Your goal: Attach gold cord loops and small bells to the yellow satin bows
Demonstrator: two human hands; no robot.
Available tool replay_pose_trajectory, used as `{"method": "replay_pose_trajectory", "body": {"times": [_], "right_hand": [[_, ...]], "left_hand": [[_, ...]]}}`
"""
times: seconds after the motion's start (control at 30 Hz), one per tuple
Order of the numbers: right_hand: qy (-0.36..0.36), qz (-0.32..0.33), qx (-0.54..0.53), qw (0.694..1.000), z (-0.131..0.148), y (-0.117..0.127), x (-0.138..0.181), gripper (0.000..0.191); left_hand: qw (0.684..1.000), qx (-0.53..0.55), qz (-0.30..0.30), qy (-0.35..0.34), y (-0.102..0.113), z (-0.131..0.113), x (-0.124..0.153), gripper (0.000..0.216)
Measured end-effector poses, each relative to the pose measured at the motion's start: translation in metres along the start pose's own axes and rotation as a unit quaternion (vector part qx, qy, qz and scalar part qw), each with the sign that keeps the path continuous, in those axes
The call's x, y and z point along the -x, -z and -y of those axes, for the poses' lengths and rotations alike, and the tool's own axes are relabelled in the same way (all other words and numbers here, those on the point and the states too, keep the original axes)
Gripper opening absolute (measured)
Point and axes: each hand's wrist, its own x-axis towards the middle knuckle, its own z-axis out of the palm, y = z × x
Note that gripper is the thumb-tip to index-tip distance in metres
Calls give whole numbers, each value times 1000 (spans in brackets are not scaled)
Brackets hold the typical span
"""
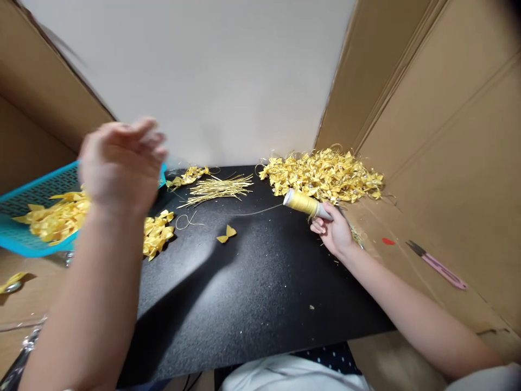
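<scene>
My right hand [336, 231] is closed round the lower end of a spool of yellow thread [303, 202], which is tilted with its top to the left. A loose thread [260, 210] trails left from the spool above the black mat. My left hand [122, 163] is raised high at the left, smeared by motion; its fingers look partly curled, and whether anything is in them does not show. A single yellow bow [227, 234] lies on the mat between the hands. Beside my left forearm is a small pile of yellow bows [158, 233].
A blue basket [24, 187] at the left holds yellow ribbon pieces. Gold wire ties [222, 187] lie at the back of the black mat [244, 304]. A large heap of finished-looking yellow bows [325, 174] is back right. Pink thread snips [439, 266] rest on the cardboard at right.
</scene>
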Motion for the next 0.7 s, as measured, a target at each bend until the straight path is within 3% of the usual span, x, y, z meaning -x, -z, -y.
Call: {"method": "replay_pose_trajectory", "body": {"times": [0.03, 0.07, 0.13, 0.2, 0.23, 0.3, 0.4, 0.47, 0.6, 0.7], "right_hand": [[-5, 14, 0, 1000, 0, -1, 1, 41], [-8, 26, 1, 1000, 1, -2, 2, 41], [-10, 43, 3, 999, 2, -4, 5, 40], [-6, 49, 14, 999, 3, -5, 6, 39], [5, 42, 28, 999, 4, -6, 6, 39], [41, 8, 70, 997, 4, -5, 6, 40], [91, -53, 126, 986, 3, -1, 2, 38], [107, -80, 148, 980, 2, 2, -1, 34], [149, -115, 207, 960, 6, 7, -2, 25], [207, -104, 321, 918, 15, 5, -1, 18]], "left_hand": [[996, 74, 28, -34, -22, 4, 10, 21], [990, 94, 108, -8, -43, 10, 21, 22], [979, 69, 190, 34, -79, 27, 42, 33], [930, 4, 351, 111, -103, 43, 60, 35], [907, -18, 395, 145, -110, 49, 66, 31], [911, -58, 374, 166, -112, 55, 67, 25], [963, 0, 232, 137, -97, 54, 50, 40], [975, 42, 183, 121, -83, 49, 35, 41], [985, 14, 135, 102, -67, 37, 21, 39], [989, 8, 109, 102, -59, 29, 18, 36]]}}
